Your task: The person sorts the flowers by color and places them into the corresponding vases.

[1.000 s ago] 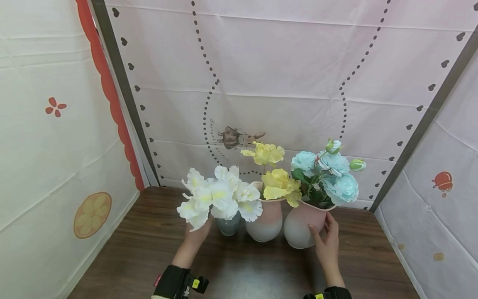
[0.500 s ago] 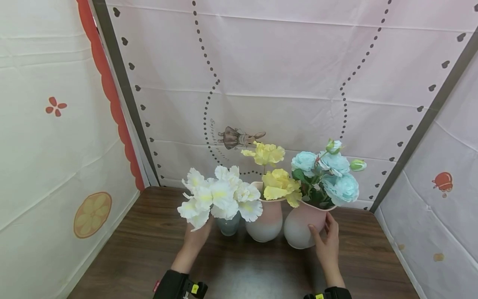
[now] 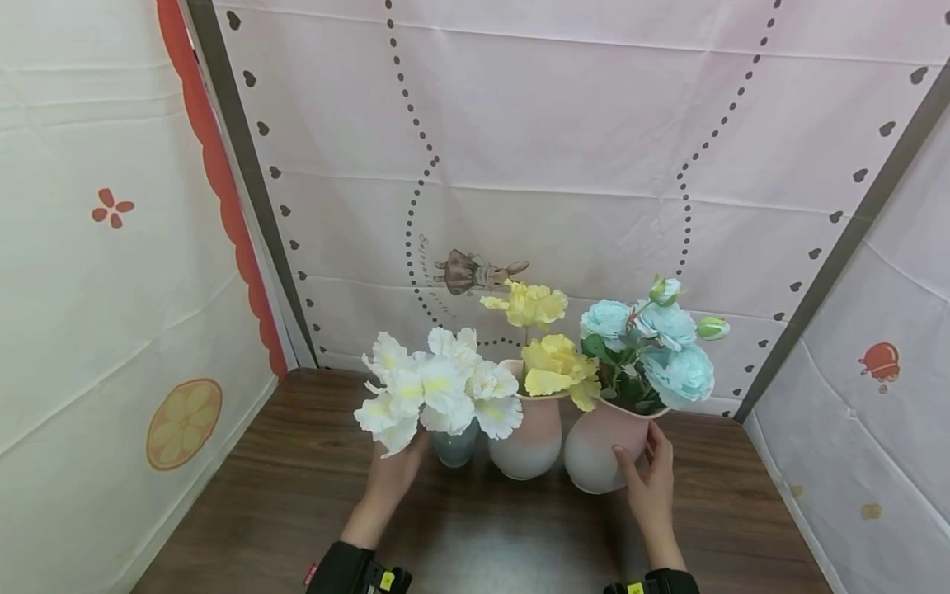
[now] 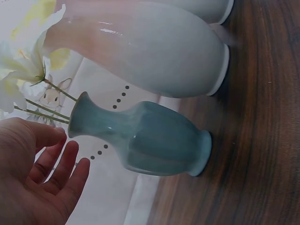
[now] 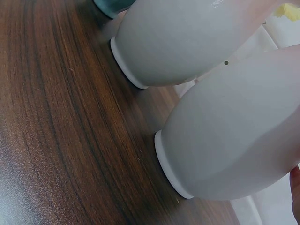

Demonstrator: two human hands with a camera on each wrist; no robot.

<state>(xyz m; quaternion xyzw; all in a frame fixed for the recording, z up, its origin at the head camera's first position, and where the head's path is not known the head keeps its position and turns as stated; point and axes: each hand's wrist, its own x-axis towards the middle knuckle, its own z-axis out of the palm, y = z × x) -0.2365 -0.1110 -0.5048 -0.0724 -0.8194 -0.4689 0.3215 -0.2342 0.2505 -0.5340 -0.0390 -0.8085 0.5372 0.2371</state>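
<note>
In the left wrist view my left hand (image 4: 44, 173) is beside the mouth of a small teal vase (image 4: 154, 138), its fingers loosely bent and holding nothing. White iris-like flowers (image 3: 438, 384) stand in that vase and partly cover the hand from above. My right hand (image 3: 649, 478) grips the side of the rightmost pink-and-white vase (image 3: 597, 450), thumb at the front and fingers round its right side. Light blue flowers (image 3: 675, 371) fill this vase. Between the two stands another pink-and-white vase (image 3: 527, 441) with yellow flowers (image 3: 552, 363).
The vases stand in a row on a dark wood table (image 3: 505, 544), close to one another. Behind them hangs a pale printed cloth (image 3: 557, 124), with a rabbit figure (image 3: 475, 272) on it. More cloth walls (image 3: 82, 330) close off the left and right sides.
My left forearm has drawn slightly down, with the hand still near the teal vase. The right hand and all vases keep their places; the head view shifts very slightly.
</note>
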